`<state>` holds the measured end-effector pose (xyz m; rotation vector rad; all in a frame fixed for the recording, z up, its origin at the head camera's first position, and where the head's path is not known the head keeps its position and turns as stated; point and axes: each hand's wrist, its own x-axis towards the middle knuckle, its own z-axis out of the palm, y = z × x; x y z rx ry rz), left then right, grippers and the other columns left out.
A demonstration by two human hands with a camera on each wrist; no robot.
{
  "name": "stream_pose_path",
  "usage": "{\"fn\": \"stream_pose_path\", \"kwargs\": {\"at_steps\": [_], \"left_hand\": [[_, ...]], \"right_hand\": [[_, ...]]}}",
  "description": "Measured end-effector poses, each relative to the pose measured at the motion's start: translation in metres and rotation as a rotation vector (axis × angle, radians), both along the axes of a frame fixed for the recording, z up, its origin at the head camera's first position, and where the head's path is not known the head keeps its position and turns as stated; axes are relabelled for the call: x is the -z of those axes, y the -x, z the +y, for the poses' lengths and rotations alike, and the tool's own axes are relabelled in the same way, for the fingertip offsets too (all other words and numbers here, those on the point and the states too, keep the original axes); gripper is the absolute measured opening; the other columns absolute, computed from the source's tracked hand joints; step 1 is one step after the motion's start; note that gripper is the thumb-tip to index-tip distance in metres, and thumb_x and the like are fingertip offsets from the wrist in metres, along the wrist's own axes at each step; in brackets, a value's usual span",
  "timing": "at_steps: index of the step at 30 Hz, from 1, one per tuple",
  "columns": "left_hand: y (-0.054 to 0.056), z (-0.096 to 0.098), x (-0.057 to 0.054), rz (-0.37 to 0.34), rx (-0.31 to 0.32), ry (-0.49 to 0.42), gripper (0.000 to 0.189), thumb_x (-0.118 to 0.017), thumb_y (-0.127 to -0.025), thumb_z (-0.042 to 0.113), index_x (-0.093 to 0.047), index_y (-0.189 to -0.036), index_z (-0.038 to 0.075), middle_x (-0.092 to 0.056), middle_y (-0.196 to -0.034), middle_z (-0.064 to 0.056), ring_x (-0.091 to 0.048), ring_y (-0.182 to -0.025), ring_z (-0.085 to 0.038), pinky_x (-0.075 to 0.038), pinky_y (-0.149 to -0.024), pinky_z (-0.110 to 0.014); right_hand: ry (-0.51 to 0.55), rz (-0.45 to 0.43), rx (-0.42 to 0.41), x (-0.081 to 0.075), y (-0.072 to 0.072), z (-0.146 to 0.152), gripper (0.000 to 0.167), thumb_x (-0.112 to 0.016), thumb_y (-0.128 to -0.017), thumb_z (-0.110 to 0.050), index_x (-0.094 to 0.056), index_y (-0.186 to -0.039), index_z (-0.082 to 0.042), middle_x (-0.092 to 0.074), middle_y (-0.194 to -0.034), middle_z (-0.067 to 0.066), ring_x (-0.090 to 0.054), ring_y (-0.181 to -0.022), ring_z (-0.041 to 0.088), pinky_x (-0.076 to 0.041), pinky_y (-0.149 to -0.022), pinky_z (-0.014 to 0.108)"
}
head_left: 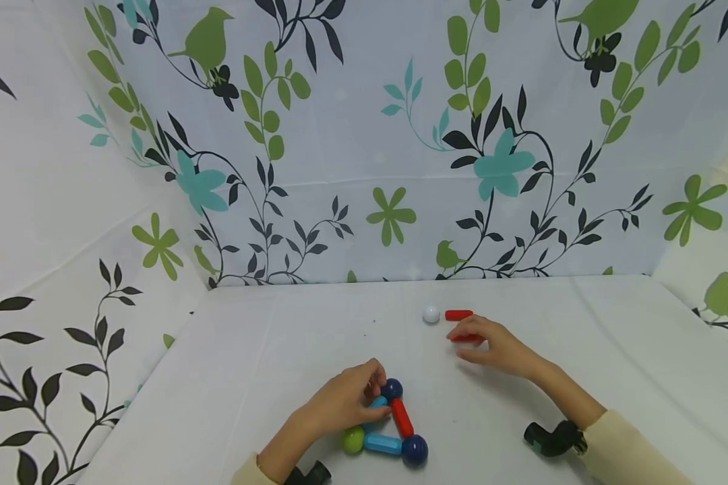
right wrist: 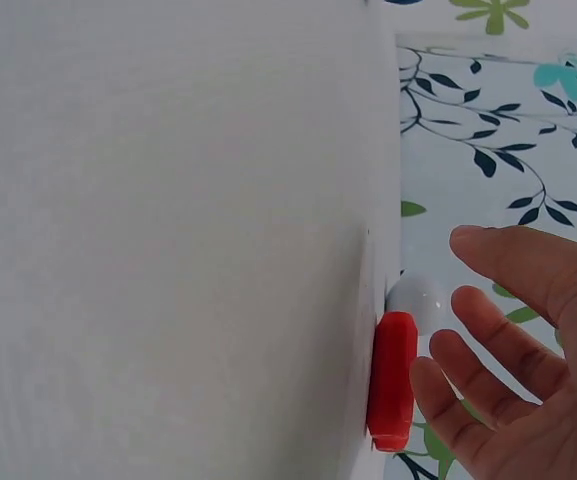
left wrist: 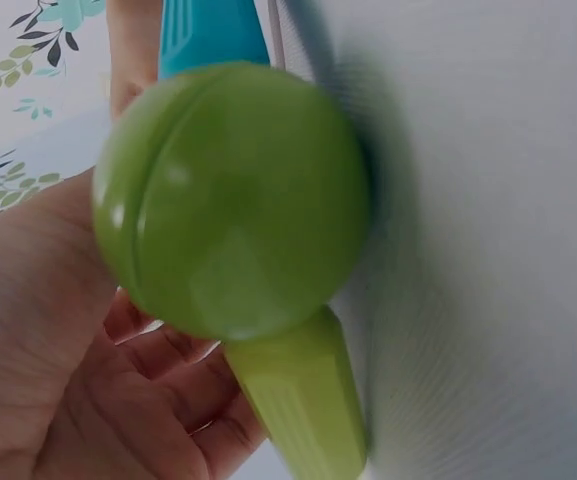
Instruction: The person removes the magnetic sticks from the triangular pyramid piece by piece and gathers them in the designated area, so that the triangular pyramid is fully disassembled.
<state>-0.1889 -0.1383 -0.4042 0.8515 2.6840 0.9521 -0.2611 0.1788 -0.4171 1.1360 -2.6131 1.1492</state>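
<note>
My left hand (head_left: 346,399) holds a light blue rod (head_left: 375,409) between thumb and fingers, at the left side of a joined frame. A green ball (head_left: 353,439), another light blue rod (head_left: 383,443), a dark blue ball (head_left: 415,450), a red rod (head_left: 402,417) and a second blue ball (head_left: 391,389) make up the rest. In the left wrist view a yellow-green rod (left wrist: 303,400) meets the green ball. My right hand (head_left: 491,345) reaches with loose, spread fingers over a red rod (head_left: 464,338), its fingertips close beside it, partly covering it.
Just beyond the right hand lie another red rod (head_left: 459,314) and a white ball (head_left: 431,314). The white table (head_left: 249,350) ends at a patterned cloth (head_left: 352,135) at the back, with more cloth on both sides. Black wrist cameras hang below both wrists.
</note>
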Motion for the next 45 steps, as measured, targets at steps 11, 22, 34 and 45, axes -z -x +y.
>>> {"fn": "stream_pose_path", "kwargs": {"at_steps": [11, 22, 34, 45], "left_hand": [[0.001, 0.005, 0.002, 0.018, 0.069, -0.008, 0.016, -0.073, -0.088, 0.022, -0.061, -0.098, 0.017, -0.062, -0.096, 0.009, -0.059, -0.090, -0.004, -0.049, -0.082, -0.023], [0.000, 0.007, 0.005, 0.015, 0.034, -0.003, 0.022, -0.075, -0.086, 0.026, -0.062, -0.098, 0.015, -0.064, -0.092, 0.008, -0.058, -0.084, -0.002, -0.050, -0.077, -0.021], [0.001, 0.010, 0.007, 0.018, -0.014, -0.012, 0.020, -0.077, -0.084, 0.026, -0.065, -0.092, 0.012, -0.063, -0.080, 0.010, -0.054, -0.074, 0.002, -0.048, -0.071, -0.018], [0.001, 0.010, 0.009, 0.041, 0.022, -0.030, 0.018, -0.075, -0.086, 0.021, -0.066, -0.095, 0.009, -0.063, -0.084, 0.007, -0.054, -0.075, 0.001, -0.048, -0.070, -0.018]], "right_hand": [[0.001, -0.098, -0.101, -0.002, -0.013, -0.016, 0.028, -0.072, -0.088, -0.015, -0.067, -0.113, -0.003, -0.065, -0.107, 0.010, -0.058, -0.099, 0.028, -0.054, -0.079, 0.031], [0.014, -0.217, -0.260, 0.005, -0.022, -0.039, 0.030, -0.070, -0.090, -0.016, -0.065, -0.118, -0.005, -0.066, -0.111, 0.012, -0.060, -0.096, 0.024, -0.054, -0.082, 0.029], [0.045, -0.254, -0.376, 0.010, -0.028, -0.061, 0.039, -0.069, -0.090, -0.015, -0.061, -0.127, -0.004, -0.065, -0.119, 0.010, -0.060, -0.102, 0.021, -0.053, -0.087, 0.032], [0.090, -0.216, -0.448, 0.015, -0.030, -0.070, 0.034, -0.067, -0.092, -0.013, -0.061, -0.124, -0.005, -0.065, -0.119, 0.011, -0.060, -0.104, 0.014, -0.055, -0.084, 0.032]]}}
